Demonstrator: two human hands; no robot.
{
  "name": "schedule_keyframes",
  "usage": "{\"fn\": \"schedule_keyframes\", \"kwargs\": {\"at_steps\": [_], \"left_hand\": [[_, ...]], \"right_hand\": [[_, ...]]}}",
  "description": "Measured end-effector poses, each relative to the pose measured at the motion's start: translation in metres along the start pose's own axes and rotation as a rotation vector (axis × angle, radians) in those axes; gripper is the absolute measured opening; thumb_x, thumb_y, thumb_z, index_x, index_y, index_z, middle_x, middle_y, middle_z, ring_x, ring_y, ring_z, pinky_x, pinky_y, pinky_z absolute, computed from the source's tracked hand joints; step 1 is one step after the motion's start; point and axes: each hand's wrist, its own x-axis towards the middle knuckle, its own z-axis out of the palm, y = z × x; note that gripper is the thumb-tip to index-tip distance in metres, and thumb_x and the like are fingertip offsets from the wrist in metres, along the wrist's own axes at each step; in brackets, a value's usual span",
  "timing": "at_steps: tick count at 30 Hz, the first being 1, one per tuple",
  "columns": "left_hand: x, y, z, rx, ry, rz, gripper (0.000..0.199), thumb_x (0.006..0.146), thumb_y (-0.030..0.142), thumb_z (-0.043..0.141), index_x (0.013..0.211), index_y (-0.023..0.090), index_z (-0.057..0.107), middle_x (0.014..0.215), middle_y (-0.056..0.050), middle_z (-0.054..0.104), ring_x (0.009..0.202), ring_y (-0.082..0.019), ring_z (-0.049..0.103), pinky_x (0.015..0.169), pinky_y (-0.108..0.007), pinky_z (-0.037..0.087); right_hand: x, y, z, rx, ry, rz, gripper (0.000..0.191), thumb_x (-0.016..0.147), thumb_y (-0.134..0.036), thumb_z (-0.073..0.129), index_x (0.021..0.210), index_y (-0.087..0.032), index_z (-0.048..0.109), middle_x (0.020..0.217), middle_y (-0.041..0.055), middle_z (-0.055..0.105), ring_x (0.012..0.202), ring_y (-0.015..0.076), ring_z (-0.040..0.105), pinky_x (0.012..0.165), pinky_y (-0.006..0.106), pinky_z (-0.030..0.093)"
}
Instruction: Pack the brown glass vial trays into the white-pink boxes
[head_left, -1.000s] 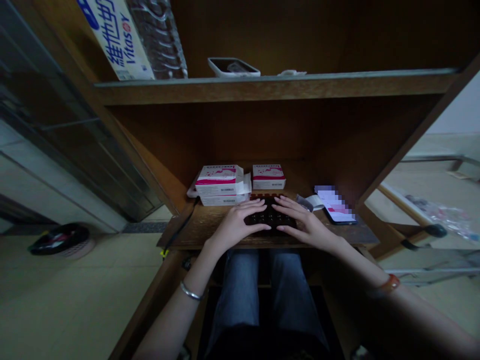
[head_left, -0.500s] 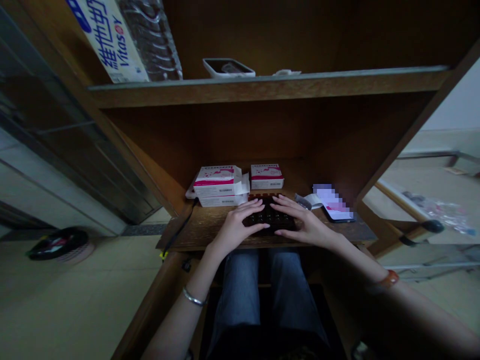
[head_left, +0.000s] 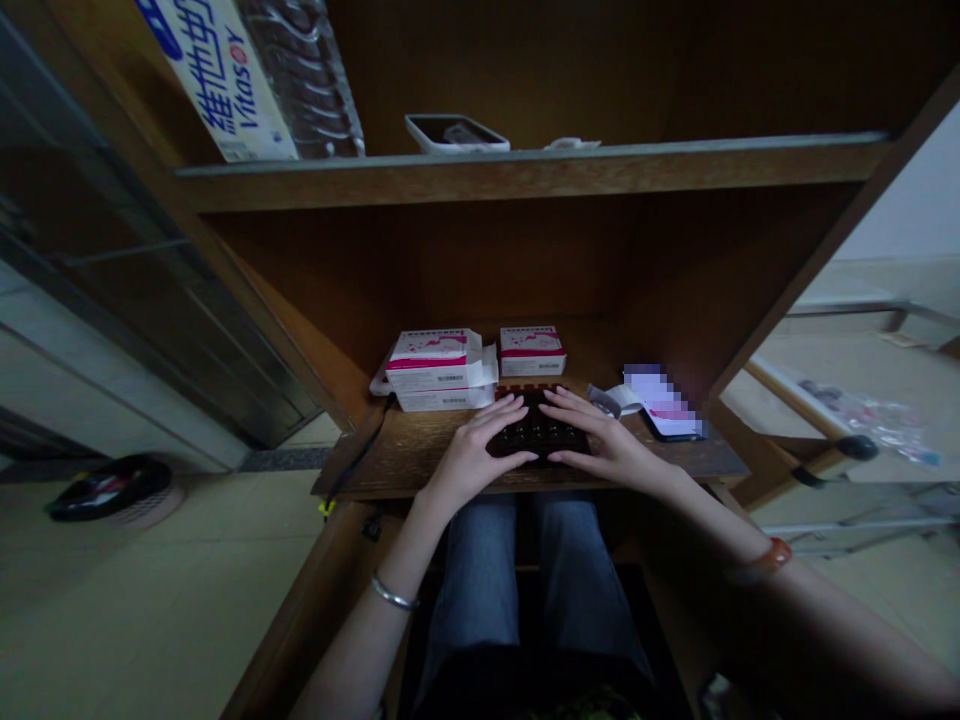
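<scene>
A dark brown plastic tray (head_left: 541,434) with shiny rounded cells lies on the wooden desktop, a row of reddish-brown pieces along its back edge. My left hand (head_left: 480,445) grips its left side, fingers over the top and thumb along the front. On the right side, my right hand (head_left: 600,435) holds it the same way, with the thumbs close together. What the cells contain is too dark to tell. Just behind my left hand are two stacked white-and-pink boxes (head_left: 435,372), one with an open end flap. A similar box (head_left: 532,352) sits behind the tray.
Right of my right hand lie a phone (head_left: 664,405) with a lit screen and a crumpled silver-white packet (head_left: 616,400). A shelf (head_left: 525,180) crosses above, bearing a Vitasoy carton (head_left: 225,85) and a white-rimmed tray (head_left: 457,135). A bin (head_left: 112,490) stands on the floor at left.
Both hands stay around the tray with nearly the same pose. The whole view has shifted slightly; the boxes and phone have not moved on the desktop.
</scene>
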Motion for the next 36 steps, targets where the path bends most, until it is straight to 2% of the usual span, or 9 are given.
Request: {"fn": "schedule_keyframes", "kwargs": {"at_steps": [10, 15, 17, 19, 23, 25, 28, 32, 36], "left_hand": [[0.000, -0.003, 0.004, 0.023, 0.012, -0.002, 0.060, 0.073, 0.028, 0.083, 0.129, 0.019, 0.061, 0.137, -0.014, 0.062, 0.132, -0.026, 0.055, 0.114, -0.048, 0.044], [-0.008, -0.001, 0.006, 0.112, 0.111, -0.163, 0.090, 0.069, 0.036, 0.085, 0.146, 0.020, 0.041, 0.157, -0.018, 0.036, 0.145, -0.032, 0.038, 0.118, -0.052, 0.036], [-0.013, -0.001, 0.006, 0.109, 0.137, -0.242, 0.090, 0.069, 0.040, 0.084, 0.146, 0.022, 0.040, 0.152, -0.018, 0.045, 0.141, -0.032, 0.044, 0.116, -0.052, 0.038], [-0.016, -0.002, 0.006, 0.084, 0.118, -0.286, 0.088, 0.071, 0.041, 0.083, 0.146, 0.025, 0.040, 0.144, -0.015, 0.054, 0.133, -0.032, 0.053, 0.112, -0.052, 0.043], [-0.015, -0.003, 0.006, 0.108, 0.066, -0.265, 0.094, 0.067, 0.038, 0.087, 0.147, 0.027, 0.040, 0.142, -0.013, 0.057, 0.131, -0.032, 0.054, 0.112, -0.051, 0.043], [-0.014, -0.003, 0.006, 0.112, 0.066, -0.249, 0.090, 0.066, 0.035, 0.087, 0.145, 0.027, 0.043, 0.139, -0.013, 0.060, 0.129, -0.030, 0.057, 0.111, -0.049, 0.045], [-0.012, -0.003, 0.006, 0.089, 0.084, -0.229, 0.084, 0.068, 0.033, 0.087, 0.142, 0.026, 0.048, 0.135, -0.012, 0.063, 0.124, -0.028, 0.061, 0.109, -0.047, 0.047], [-0.010, -0.002, 0.006, 0.063, 0.127, -0.214, 0.078, 0.069, 0.035, 0.086, 0.139, 0.024, 0.053, 0.131, -0.011, 0.066, 0.119, -0.027, 0.064, 0.107, -0.045, 0.050], [-0.004, 0.000, 0.004, 0.034, 0.164, -0.237, 0.072, 0.070, 0.036, 0.085, 0.135, 0.022, 0.057, 0.126, -0.011, 0.069, 0.114, -0.026, 0.067, 0.105, -0.044, 0.052]], "right_hand": [[0.000, 0.001, 0.002, -0.008, -0.006, 0.009, 0.072, 0.086, -0.037, 0.071, 0.151, -0.032, 0.040, 0.159, 0.0071, 0.037, 0.150, 0.0267, 0.028, 0.122, 0.053, 0.027], [-0.005, -0.005, -0.002, -0.025, 0.018, 0.094, 0.087, 0.083, -0.041, 0.074, 0.156, -0.031, 0.028, 0.166, 0.0085, 0.020, 0.151, 0.0287, 0.025, 0.122, 0.051, 0.027], [-0.009, -0.008, -0.004, -0.029, 0.049, 0.140, 0.090, 0.080, -0.045, 0.076, 0.155, -0.030, 0.029, 0.165, 0.0101, 0.021, 0.151, 0.0302, 0.025, 0.121, 0.051, 0.028], [-0.011, -0.010, -0.007, -0.004, 0.082, 0.180, 0.083, 0.080, -0.048, 0.075, 0.152, -0.029, 0.038, 0.160, 0.0115, 0.032, 0.148, 0.0305, 0.031, 0.121, 0.051, 0.028], [-0.010, -0.010, -0.007, 0.135, 0.215, 0.354, 0.054, 0.092, -0.052, 0.058, 0.139, -0.024, 0.055, 0.137, 0.0129, 0.057, 0.131, 0.0292, 0.052, 0.114, 0.053, 0.037], [-0.007, -0.009, -0.006, 0.255, 0.257, 0.469, 0.050, 0.093, -0.054, 0.056, 0.131, -0.023, 0.061, 0.128, 0.0118, 0.063, 0.123, 0.0294, 0.057, 0.111, 0.054, 0.040], [-0.001, -0.005, -0.006, 0.423, 0.262, 0.586, 0.050, 0.086, -0.057, 0.063, 0.121, -0.023, 0.066, 0.124, 0.0097, 0.067, 0.116, 0.0286, 0.061, 0.106, 0.051, 0.045], [0.004, 0.000, -0.009, 0.535, 0.245, 0.653, 0.051, 0.083, -0.056, 0.064, 0.118, -0.019, 0.065, 0.102, 0.0075, 0.071, 0.083, 0.0210, 0.067, 0.078, 0.039, 0.057], [0.010, -0.002, -0.012, 0.651, 0.216, 0.704, 0.050, 0.084, -0.055, 0.062, 0.119, -0.018, 0.060, 0.079, 0.0018, 0.065, 0.064, 0.0162, 0.062, 0.060, 0.032, 0.054]]}}
